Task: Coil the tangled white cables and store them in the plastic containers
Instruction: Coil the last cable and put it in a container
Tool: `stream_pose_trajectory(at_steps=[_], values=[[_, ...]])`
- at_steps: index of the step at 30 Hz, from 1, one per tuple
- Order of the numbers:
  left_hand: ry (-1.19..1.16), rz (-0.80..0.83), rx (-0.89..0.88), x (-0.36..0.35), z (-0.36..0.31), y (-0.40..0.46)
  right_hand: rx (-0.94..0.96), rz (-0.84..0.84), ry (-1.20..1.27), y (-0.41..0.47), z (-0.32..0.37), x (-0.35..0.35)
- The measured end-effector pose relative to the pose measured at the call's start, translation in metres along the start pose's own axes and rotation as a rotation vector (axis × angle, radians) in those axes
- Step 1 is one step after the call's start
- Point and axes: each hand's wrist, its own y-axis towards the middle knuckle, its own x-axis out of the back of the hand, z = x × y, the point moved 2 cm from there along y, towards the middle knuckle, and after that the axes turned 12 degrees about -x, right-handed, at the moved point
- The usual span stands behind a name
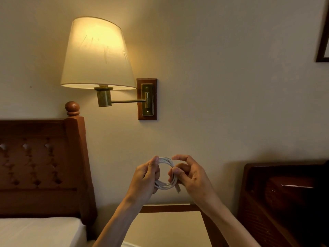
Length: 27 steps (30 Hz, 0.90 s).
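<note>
- White cable [166,172], seen from the head camera, is wound into a small round coil of several turns and held up in the air in front of the wall, above the bedside table [169,208] and between the two hands.
- Left hand [146,177] grips the coil's left side, fingers curled round the bundled turns.
- Right hand [189,172] pinches the right side between thumb and fingers, the forefinger lifted free above it.
- Progress, as I judge it: this one cable looks nearly coiled. A short loose end with its plug hangs at the lower right and is not yet tucked in.
- Storing is left to do. No plastic container shows in this view, nor any other cable, so the rest of the count cannot be told.
- Orientation: the ring stands roughly upright with its open face toward the camera, its axis pointing at the wall; the loose end points down and slightly right.
</note>
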Motion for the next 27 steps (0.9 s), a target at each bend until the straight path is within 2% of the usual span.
stream_pose_trajectory(at_steps=[5,9,14,18,24,27], values=[[-0.044,-0.001,0.044,0.004,0.001,0.0,-0.062,0.125,-0.069,-0.003,0.0,0.004],[-0.05,0.019,0.079,0.015,0.004,-0.003,-0.129,0.288,-0.134,-0.009,0.003,0.018],[-0.101,0.066,0.092,0.018,-0.001,-0.009,-0.201,0.193,-0.238,-0.004,-0.003,0.025],[-0.054,0.035,0.049,0.014,0.004,-0.004,-0.165,0.25,-0.284,-0.005,0.007,0.023],[-0.121,0.122,0.08,0.013,0.006,-0.006,-0.039,-0.1,-0.243,-0.005,0.002,0.002],[0.08,0.238,0.032,0.026,0.007,-0.013,0.025,-0.18,-0.347,-0.006,0.0,0.005]])
